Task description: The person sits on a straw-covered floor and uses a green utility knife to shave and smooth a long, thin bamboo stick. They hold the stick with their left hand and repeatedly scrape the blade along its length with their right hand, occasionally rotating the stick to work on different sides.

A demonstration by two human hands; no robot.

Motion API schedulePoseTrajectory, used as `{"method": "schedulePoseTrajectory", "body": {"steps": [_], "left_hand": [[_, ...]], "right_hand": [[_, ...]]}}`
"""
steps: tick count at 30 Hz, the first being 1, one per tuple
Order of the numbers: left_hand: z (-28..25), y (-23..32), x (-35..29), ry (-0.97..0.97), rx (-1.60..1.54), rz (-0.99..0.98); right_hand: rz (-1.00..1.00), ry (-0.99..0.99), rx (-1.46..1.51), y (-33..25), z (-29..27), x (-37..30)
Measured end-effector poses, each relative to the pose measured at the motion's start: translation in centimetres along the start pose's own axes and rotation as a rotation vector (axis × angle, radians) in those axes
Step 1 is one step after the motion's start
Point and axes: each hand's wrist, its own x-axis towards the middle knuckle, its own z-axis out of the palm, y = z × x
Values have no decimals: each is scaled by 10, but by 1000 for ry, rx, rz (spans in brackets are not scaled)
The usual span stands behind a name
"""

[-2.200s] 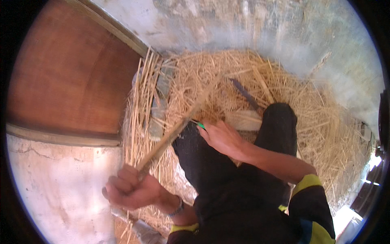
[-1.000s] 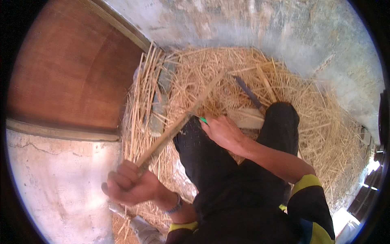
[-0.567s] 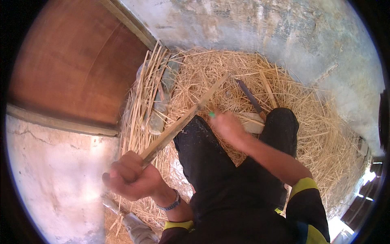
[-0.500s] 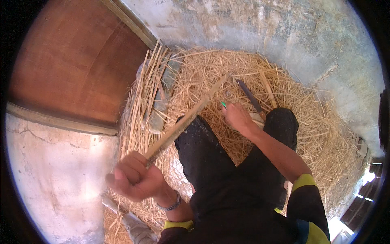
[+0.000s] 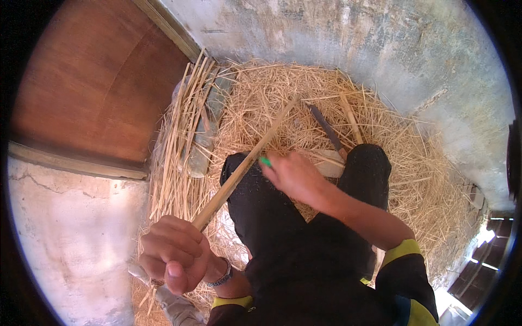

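My left hand [image 5: 174, 252], with a watch on its wrist, is closed round the lower end of a long bamboo strip [image 5: 236, 179]. The strip slants up and away to the right, passing over my left knee. Close beside its middle is my right hand [image 5: 296, 176], fingers closed on a small object with a bright green end [image 5: 265, 162]; the rest of that object is hidden by the hand. Whether it touches the strip, I cannot tell. Beyond the right hand lies a long knife [image 5: 326, 126] with a dark blade, its handle end by my right knee.
Straw-like shavings [image 5: 261, 81] cover the floor. A pale block [image 5: 329, 163] and another bamboo piece [image 5: 350, 117] lie near my right knee. At left, a bundle of thin strips [image 5: 182, 130] rests beside a brown panel [image 5: 92, 87]. A stained wall [image 5: 348, 38] stands ahead.
My right hand has moved left and nearer to me, up to the bamboo strip. My left hand has turned and lowered slightly, still gripping the strip.
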Motion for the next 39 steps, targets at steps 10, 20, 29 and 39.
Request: {"method": "schedulePoseTrajectory", "body": {"steps": [10,20,29,39], "left_hand": [[-3,0,0,-201,-123,-22],[-9,-2,3,-255,-130,15],[2,-6,-5,-93,-38,43],[-19,-7,7,137,103,43]], "right_hand": [[-11,108,65,18,18,-2],[-90,138,-128,21,20,8],[-60,104,-336,96,62,23],[116,108,-29,32,25,13]]}}
